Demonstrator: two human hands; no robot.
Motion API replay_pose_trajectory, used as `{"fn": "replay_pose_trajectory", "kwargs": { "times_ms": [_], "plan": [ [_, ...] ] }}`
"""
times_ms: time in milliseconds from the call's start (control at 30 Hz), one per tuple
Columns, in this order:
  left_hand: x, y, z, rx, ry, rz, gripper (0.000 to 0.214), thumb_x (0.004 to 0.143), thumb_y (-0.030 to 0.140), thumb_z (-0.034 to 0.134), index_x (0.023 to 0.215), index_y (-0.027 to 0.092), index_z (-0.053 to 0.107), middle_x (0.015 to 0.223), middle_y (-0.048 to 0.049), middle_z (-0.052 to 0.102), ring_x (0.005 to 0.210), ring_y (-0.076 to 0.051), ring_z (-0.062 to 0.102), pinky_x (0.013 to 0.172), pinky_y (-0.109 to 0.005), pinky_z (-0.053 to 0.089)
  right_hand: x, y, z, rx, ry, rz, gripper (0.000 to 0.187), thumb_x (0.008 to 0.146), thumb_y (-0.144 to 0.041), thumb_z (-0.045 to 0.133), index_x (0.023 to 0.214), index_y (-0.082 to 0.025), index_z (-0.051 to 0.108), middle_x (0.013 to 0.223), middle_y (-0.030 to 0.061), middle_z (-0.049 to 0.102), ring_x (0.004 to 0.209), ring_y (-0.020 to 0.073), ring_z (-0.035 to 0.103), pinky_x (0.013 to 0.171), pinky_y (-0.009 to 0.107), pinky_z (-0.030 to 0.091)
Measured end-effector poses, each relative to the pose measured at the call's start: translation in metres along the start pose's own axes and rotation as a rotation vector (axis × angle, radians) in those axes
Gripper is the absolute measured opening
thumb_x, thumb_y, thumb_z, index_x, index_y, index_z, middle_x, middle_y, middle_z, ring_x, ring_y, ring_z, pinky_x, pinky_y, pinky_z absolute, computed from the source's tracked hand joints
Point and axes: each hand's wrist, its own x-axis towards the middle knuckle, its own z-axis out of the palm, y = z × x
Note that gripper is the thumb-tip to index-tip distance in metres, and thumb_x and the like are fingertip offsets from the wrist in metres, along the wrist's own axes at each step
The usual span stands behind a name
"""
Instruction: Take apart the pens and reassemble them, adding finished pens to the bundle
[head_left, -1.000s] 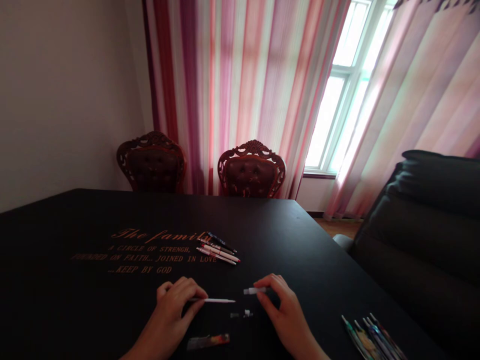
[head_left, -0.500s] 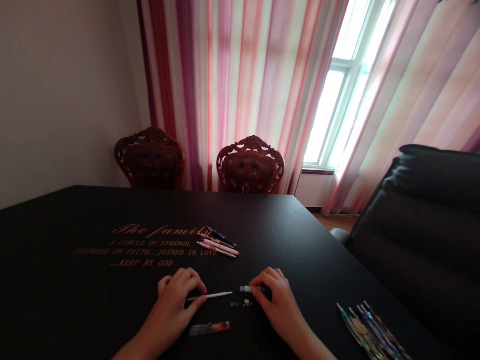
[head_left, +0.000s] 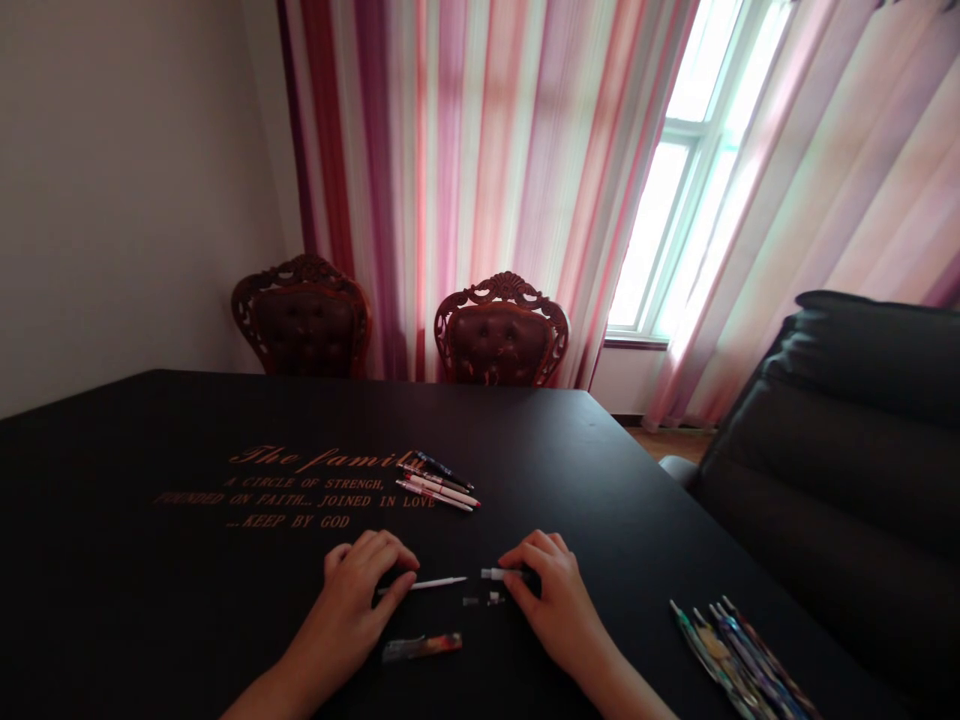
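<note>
My left hand [head_left: 365, 590] is closed, with thumb and fingertips pinching a thin white pen refill [head_left: 441, 582] whose tip points right. Across a small gap, my right hand [head_left: 547, 585] pinches a white and clear pen part [head_left: 493, 574]; its other end is hidden under the fingers. Between the hands on the table lie a small clear piece [head_left: 470, 601] and a small white piece [head_left: 496, 598]. Closer to me rests a pen barrel [head_left: 422, 647] with a clip and a dark and orange pattern.
Several pens [head_left: 436, 490] lie together beyond my hands on the black table [head_left: 525, 440], beside printed lettering. Another group of colourful pens [head_left: 739, 655] is at the near right. Two carved chairs [head_left: 501, 330] stand behind the table, and a black leather seat [head_left: 847, 450] is at right.
My left hand has shifted slightly to the right with the refill, its tip staying near the same spot. The right hand keeps its hold almost unmoved.
</note>
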Motion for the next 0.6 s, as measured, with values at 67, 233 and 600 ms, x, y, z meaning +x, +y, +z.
{"fn": "replay_pose_trajectory", "kwargs": {
  "times_ms": [67, 233, 600],
  "plan": [
    [-0.002, 0.004, -0.003, -0.005, -0.013, 0.047, 0.01, 0.093, 0.034, 0.055, 0.091, 0.029, 0.064, 0.099, 0.0014, 0.067, 0.099, -0.022, 0.059, 0.093, -0.041, 0.03, 0.0, 0.0, 0.0, -0.009, -0.001, -0.001, 0.011, 0.083, -0.02, 0.064, 0.085, -0.028, 0.072, 0.092, 0.0016, 0.068, 0.095, 0.0245, 0.057, 0.085, 0.037, 0.039],
    [-0.008, 0.02, -0.013, 0.017, -0.133, 0.198, 0.012, 0.09, 0.039, 0.063, 0.085, 0.028, 0.064, 0.103, -0.0001, 0.065, 0.103, -0.023, 0.056, 0.097, -0.042, 0.026, -0.001, 0.001, 0.0, -0.005, -0.009, -0.011, 0.014, 0.082, -0.017, 0.063, 0.087, -0.028, 0.07, 0.093, 0.0016, 0.067, 0.096, 0.0243, 0.056, 0.085, 0.037, 0.039],
    [-0.008, 0.022, -0.023, 0.046, -0.187, 0.297, 0.002, 0.091, 0.025, 0.062, 0.089, 0.026, 0.061, 0.107, -0.0008, 0.064, 0.107, -0.021, 0.055, 0.098, -0.041, 0.024, 0.0, 0.002, -0.001, 0.02, 0.0, -0.014, 0.013, 0.085, -0.015, 0.056, 0.084, -0.024, 0.066, 0.091, 0.0026, 0.066, 0.093, 0.0236, 0.055, 0.085, 0.037, 0.04]
  ]
}}
